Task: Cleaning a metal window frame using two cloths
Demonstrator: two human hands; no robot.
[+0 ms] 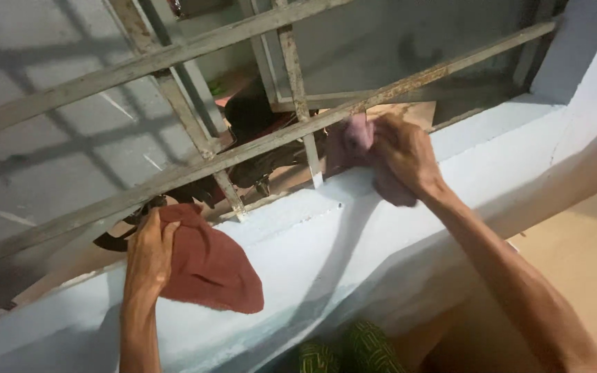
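My left hand (150,252) presses a reddish-brown cloth (209,266) against the pale blue window sill (291,235), just below the lower rusty bar (195,169) of a metal window grille. My right hand (402,152) grips a bunched pinkish cloth (354,138) and holds it against the same bar further right, where the sill meets the grille. Part of that cloth hangs under my palm.
The grille's rusty bars (291,62) cross the opening with a grey wall behind. Dark objects (257,117) lie beyond the bars. A pale blue wall corner (589,62) rises at right. Green patterned fabric (354,349) shows at the bottom.
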